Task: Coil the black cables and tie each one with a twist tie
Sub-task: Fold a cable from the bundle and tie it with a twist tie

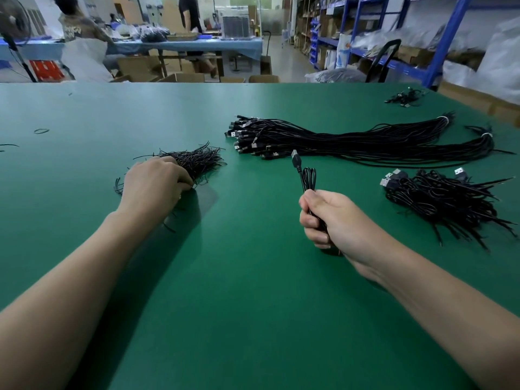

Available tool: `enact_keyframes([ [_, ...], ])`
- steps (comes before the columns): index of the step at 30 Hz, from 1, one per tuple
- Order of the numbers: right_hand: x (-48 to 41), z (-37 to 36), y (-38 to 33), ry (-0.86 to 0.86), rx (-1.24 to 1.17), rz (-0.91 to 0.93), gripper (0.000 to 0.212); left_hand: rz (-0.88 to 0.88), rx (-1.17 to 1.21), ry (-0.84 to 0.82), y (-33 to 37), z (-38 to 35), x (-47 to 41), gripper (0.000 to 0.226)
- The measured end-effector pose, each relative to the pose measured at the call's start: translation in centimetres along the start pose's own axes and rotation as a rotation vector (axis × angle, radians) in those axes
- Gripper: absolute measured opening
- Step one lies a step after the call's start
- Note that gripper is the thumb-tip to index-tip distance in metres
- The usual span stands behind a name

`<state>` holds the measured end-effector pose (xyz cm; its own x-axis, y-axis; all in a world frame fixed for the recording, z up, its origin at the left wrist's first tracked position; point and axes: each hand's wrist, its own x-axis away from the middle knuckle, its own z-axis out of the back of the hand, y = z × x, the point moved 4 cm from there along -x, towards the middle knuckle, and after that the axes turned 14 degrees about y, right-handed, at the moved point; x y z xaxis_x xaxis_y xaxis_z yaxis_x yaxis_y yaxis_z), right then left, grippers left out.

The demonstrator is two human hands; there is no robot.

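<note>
Right hand [332, 220]: closed in a fist around a coiled cable [308, 178], held above the green table [239, 291], right of centre. The coil's loops stick up out of the top of the fist. Its plug [295, 157] stands free above the loops, tilted slightly left. The lower end of the coil is hidden inside the fingers.

Left hand [154, 181]: palm down on the near edge of the pile of twist ties [197, 161], left of centre on the table. Fingers are curled down into the ties and the fingertips are buried among them. Whether they pinch a tie cannot be told. A few loose ties lie around the wrist.

Long bundle of cables [365, 143]: lies flat on the table beyond the right hand, uncoiled. Plug ends fan out toward the centre. The far ends run to the right, gathered by two white bands [443, 118].

Heap of finished cables [441, 201]: on the table to the right of the right hand and apart from it. Coils are stacked loosely, with several plugs showing at its left side.

Small cluster of cables [403, 97]: near the far right edge of the table, well apart from the rest.

Thin loop [41, 131]: lies alone at far left.

Background: blue shelving [394, 38] at right. People are at a blue-covered bench [197, 45] behind.
</note>
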<state>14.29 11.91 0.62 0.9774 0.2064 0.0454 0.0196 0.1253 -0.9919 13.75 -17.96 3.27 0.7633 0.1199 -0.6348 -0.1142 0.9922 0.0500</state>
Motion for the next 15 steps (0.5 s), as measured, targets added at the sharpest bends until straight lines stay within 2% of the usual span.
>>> enact_keyframes([
  [4,0.3,-0.1,0.5,-0.020,-0.003,0.000,0.030,-0.014,0.125,0.113,0.4,0.8,0.1,0.012],
  [9,0.4,-0.2,0.6,-0.047,-0.053,0.017,0.030,0.075,0.525,0.288,1.9,3.3,-0.6,0.009],
  [15,0.9,-1.0,0.6,-0.132,-0.159,0.012,0.031,-0.149,0.639,0.346,8.3,5.4,-0.1,0.008],
])
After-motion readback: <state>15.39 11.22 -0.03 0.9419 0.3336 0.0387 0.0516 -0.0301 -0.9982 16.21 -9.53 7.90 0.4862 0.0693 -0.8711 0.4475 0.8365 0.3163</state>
